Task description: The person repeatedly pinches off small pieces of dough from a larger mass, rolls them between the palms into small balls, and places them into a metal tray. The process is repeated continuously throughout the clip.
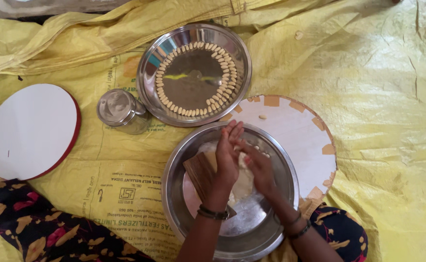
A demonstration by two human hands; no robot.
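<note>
My left hand (227, 155) and my right hand (260, 167) meet over a steel bowl (271, 221) that holds a pale lump of dough (242, 187). The left hand stands on edge with straight fingers, its palm against the right hand. Curled fingers of the right hand pinch dough at the top of the lump. What lies between the palms is hidden. A brown flat board (198, 172) leans inside the bowl under my left wrist. Both wrists wear dark bangles.
A steel plate (147, 73) behind the bowl carries a ring of several small dough pieces (162, 94). A lidded steel tin (121, 110) stands left of it. A taped white round board (298, 133) lies under the bowl's right side, a red-rimmed one (31, 128) far left. Yellow sacks (383, 97) cover the floor.
</note>
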